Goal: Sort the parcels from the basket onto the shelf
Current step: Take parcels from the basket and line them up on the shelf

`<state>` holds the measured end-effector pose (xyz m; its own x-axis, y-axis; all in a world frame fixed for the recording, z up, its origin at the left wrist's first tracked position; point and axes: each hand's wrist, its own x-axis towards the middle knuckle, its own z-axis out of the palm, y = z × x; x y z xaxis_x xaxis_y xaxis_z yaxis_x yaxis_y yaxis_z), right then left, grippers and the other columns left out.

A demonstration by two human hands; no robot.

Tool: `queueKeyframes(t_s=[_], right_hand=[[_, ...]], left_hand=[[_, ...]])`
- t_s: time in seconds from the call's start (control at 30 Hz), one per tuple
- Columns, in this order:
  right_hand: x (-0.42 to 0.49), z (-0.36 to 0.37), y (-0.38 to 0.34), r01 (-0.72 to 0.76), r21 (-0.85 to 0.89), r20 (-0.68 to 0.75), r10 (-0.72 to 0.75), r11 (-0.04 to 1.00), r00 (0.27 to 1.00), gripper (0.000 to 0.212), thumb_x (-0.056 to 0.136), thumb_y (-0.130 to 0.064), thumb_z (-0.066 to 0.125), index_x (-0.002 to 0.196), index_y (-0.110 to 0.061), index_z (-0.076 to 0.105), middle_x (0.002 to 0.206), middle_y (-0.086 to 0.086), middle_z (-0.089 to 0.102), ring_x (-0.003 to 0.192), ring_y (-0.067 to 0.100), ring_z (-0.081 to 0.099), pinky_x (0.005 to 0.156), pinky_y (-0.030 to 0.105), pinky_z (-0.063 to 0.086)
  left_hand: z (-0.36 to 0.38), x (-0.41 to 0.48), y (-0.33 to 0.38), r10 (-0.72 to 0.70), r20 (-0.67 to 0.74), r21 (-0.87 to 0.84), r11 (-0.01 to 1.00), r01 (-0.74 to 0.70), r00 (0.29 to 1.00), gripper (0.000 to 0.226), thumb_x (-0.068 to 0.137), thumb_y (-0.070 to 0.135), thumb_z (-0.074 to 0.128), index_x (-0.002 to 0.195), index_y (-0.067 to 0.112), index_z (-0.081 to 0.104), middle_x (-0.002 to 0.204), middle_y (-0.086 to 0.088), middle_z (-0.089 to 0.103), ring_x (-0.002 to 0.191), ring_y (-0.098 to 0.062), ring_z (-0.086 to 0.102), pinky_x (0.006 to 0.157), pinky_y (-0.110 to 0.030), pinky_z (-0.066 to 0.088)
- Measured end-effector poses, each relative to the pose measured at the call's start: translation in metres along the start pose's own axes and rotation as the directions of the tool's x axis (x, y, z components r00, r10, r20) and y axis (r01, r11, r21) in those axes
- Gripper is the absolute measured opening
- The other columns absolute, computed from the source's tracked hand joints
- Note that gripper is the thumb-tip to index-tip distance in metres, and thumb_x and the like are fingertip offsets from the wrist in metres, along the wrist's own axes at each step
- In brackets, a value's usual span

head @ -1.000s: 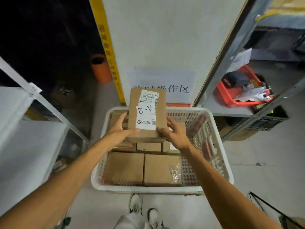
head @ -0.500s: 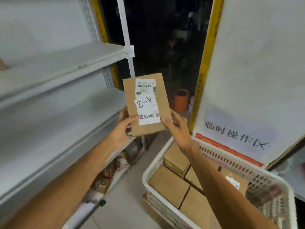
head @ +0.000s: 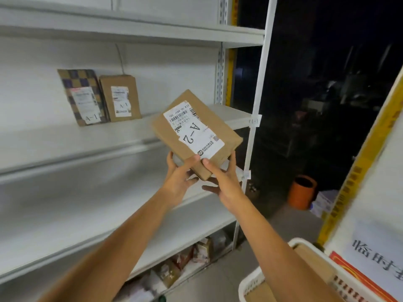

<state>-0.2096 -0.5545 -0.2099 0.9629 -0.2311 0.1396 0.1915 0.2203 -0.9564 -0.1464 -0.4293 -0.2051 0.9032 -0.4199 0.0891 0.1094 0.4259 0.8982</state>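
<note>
The white shelf [head: 130,147] has several flat boards. On the board level with a paper tag [head: 254,121] on its front post stand a checkered parcel [head: 81,97] and a plain brown parcel [head: 121,98], both upright against the back wall and touching side by side. Blurred packets [head: 185,258] lie on the floor [head: 218,280] under the lowest board, with an orange bin [head: 302,191] beyond the post and a white basket [head: 250,284] at the near right.

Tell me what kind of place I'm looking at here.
Most likely a parcel sorting or pickup storeroom: white metal shelving carries an A-1 tag on its post, a checkered parcel and a brown parcel, both labelled, stand on it, and a white basket holds more cardboard boxes.
</note>
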Motion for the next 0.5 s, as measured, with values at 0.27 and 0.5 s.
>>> queueKeyframes(t_s=[0.27,0.5], right_hand=[[0.018,0.029,-0.01,0.096,0.019,-0.063,-0.095,0.995,0.994,0.078,0.069,-0.029,0.076,0.136,-0.023,0.038,0.124,0.003,0.064,0.105,0.01,0.066,0.092,0.04,0.055],[0.043,0.072,-0.017,0.052,-0.012,-0.1,-0.053,0.999,0.994,0.069,0.079,-0.051,0.065,0.142,-0.035,0.042,0.132,-0.002,0.057,0.12,0.024,0.054,0.099,0.045,0.047]], left_hand=[[-0.085,0.014,0.084,0.163,-0.166,0.054,0.986,-0.156,0.973,0.075,0.071,0.039,0.074,0.138,0.039,0.039,0.122,0.001,0.058,0.104,-0.026,0.065,0.077,-0.048,0.058],[-0.105,0.02,0.091,0.18,-0.143,-0.068,0.979,-0.191,0.973,0.038,0.079,0.034,0.07,0.115,0.027,0.061,0.123,-0.002,0.062,0.114,-0.029,0.06,0.085,-0.045,0.056]])
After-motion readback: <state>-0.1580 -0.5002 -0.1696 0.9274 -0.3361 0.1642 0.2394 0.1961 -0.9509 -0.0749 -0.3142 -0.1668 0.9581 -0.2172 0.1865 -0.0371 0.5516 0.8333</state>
